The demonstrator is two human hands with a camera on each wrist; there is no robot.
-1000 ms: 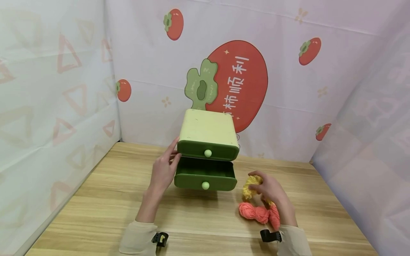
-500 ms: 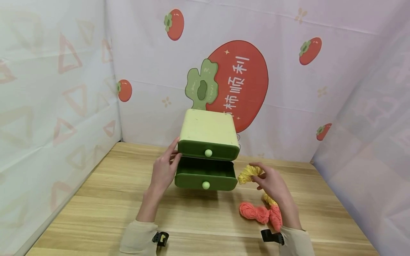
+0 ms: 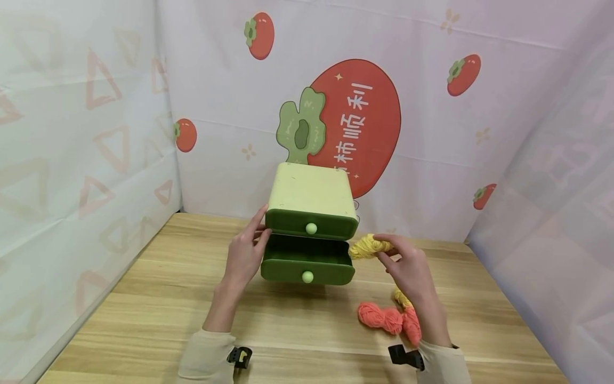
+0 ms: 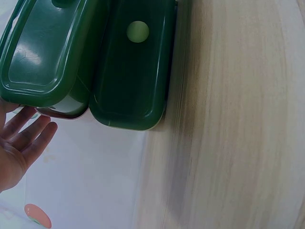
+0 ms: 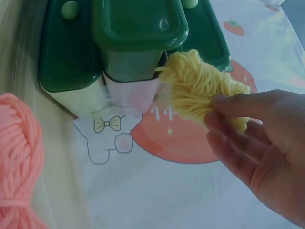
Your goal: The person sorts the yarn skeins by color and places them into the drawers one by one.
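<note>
A small cabinet (image 3: 312,189) with a pale yellow-green top and dark green drawer fronts stands on the table. Its middle drawer (image 3: 283,271) is pulled out; no contents show in the visible part. Against the cabinet's left side rest the extended fingers of my left hand (image 3: 243,258), also seen beside the drawers in the left wrist view. My right hand (image 3: 411,266) pinches a skein of yellow yarn (image 5: 200,86) between thumb and fingers, held up by the drawer's right edge. Below that hand lie coral yarn skeins (image 3: 379,317) and another yellow skein (image 3: 402,298), partly hidden by the wrist.
The wooden table (image 3: 158,314) carries the cabinet and yarn. Behind it hangs a printed cloth backdrop (image 3: 220,176), with cloth walls at left and right. A lower drawer front (image 4: 131,76) sits pushed in beneath the pulled-out one.
My right hand has lifted the yellow skein off the table and carried it up and left to the drawer's right edge. The left hand stays in place on the cabinet.
</note>
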